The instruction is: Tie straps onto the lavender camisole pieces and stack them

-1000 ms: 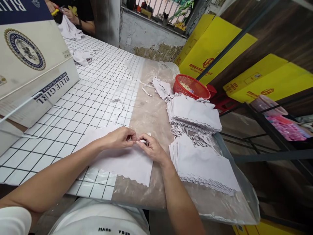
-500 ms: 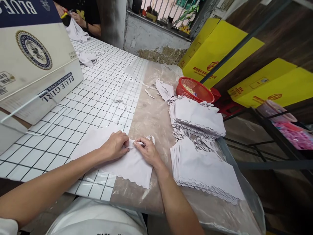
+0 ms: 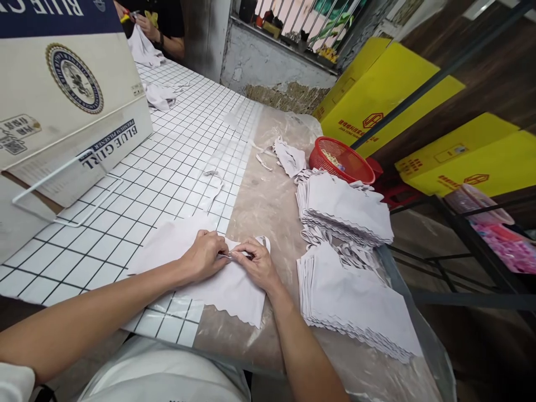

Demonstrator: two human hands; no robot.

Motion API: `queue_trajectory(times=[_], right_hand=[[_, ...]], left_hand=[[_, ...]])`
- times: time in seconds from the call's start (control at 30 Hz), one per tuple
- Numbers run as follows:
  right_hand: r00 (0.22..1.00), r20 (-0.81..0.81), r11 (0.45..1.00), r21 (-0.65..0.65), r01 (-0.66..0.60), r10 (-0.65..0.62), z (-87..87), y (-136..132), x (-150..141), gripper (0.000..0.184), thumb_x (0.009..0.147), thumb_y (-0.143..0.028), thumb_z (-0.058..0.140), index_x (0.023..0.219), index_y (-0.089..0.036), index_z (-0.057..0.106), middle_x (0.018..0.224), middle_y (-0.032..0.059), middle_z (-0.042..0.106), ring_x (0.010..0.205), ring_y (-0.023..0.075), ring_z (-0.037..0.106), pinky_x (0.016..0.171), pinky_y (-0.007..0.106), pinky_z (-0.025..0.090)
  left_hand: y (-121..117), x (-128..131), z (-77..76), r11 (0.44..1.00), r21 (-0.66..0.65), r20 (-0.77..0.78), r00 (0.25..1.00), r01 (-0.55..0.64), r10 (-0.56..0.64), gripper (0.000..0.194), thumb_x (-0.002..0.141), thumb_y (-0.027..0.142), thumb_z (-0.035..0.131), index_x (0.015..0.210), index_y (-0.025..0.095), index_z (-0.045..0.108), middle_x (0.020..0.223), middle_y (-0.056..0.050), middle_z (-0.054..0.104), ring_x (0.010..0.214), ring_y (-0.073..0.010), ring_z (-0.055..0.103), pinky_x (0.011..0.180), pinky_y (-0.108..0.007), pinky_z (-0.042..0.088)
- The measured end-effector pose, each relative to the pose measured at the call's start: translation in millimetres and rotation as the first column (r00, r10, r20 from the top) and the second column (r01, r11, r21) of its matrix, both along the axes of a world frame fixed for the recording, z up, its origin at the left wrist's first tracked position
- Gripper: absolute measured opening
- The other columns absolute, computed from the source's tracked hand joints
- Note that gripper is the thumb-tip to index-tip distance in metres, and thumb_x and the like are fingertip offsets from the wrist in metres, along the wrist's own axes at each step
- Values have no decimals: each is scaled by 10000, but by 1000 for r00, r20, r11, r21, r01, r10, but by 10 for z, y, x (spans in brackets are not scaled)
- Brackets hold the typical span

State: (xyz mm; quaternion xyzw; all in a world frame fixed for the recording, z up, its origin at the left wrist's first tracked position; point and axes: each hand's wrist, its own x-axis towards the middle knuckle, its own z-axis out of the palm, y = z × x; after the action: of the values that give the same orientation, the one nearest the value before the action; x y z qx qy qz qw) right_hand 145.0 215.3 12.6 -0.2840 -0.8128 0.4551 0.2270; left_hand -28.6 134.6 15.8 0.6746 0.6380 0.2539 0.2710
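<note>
1. Since the earlier frame both hands have sunk from a raised pinch to press low on the white cloth piece (image 3: 226,279), which lies flat at lower centre of the frame, half on the gridded worktop (image 3: 138,184) and half on its clear plastic cover.
2. Left hand (image 3: 205,257) is curled, fingertips nipped on a small fold at the cloth's top edge — something thin and dark sits between the two hands, too small to name.
3. Right hand (image 3: 257,265) is closed the same way on that fold, fingertips touching the left's; a narrow loop (image 3: 264,241) of tape peeks out just above it.
4. By my judgement the cloth is light, limp and thin, with a zigzag-cut lower edge; it would bunch or slide on the plastic, so hold near the top edge is surest.
5. Two stacks of like pieces (image 3: 347,206) (image 3: 355,296) sit right of centre, a red basket (image 3: 341,159) behind them — a beer carton (image 3: 71,100) fills the upper left.
</note>
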Motion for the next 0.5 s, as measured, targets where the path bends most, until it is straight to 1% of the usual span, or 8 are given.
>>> queue_trajectory(times=[0.27,0.5], right_hand=[[1000,4,1000,25,-16,16,-1,0,5,226,896,-409,646,812,-226,747,759,29,631,768,173,580,708,299,443],[999,35,998,59,-29,27,18,-14,12,239,907,-419,638,817,-226,747,763,31,653,781,176,586,729,308,459]], left_hand=[[3,4,29,1000,9,-25,1000,-9,10,120,805,186,600,734,169,695,709,-42,663,793,-208,568,865,-401,354],[15,2,-7,1000,17,-25,1000,-3,3,107,793,187,612,748,168,708,734,-47,683,797,-215,580,871,-409,357]])
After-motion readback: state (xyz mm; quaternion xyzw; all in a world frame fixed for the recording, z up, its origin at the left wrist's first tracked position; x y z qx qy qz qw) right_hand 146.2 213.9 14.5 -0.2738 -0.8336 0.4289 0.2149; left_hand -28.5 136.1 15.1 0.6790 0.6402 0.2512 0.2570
